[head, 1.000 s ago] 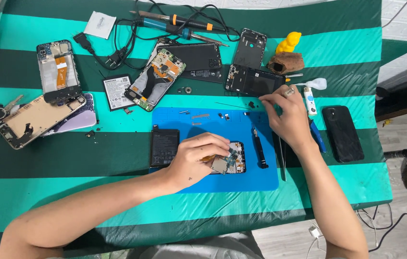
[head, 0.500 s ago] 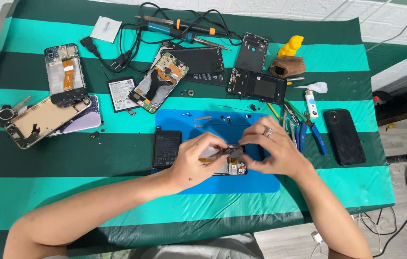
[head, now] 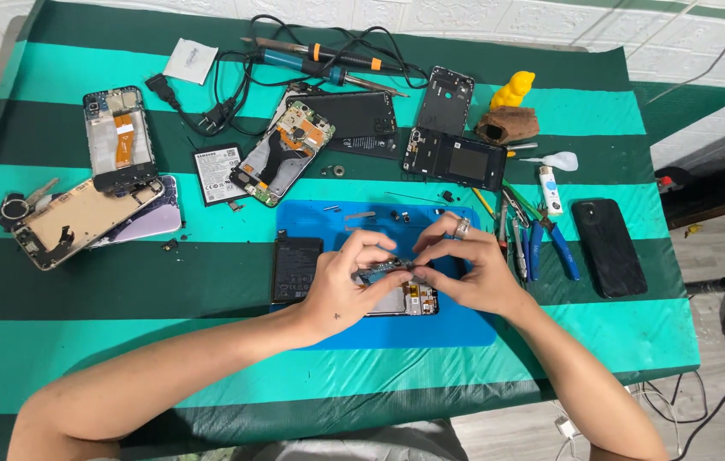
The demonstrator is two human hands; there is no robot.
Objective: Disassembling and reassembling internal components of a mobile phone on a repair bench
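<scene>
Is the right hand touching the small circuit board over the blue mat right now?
Touching. The head view shows the right hand pinching one end of the circuit board with its fingertips, while the left hand grips the other end above the blue mat.

Both forearms are reaching in from below and converging at the centre. The left hand [head: 347, 286] is curling palm-down, its fingers pinching toward the right. The right hand [head: 469, 269] is facing it, fingers bent, with fingertips nearly meeting the left's.

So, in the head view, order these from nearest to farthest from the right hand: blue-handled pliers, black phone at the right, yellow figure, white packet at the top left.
1. blue-handled pliers, just right of the right hand
2. black phone, farther right
3. yellow figure, top right
4. white packet, far top left
</scene>
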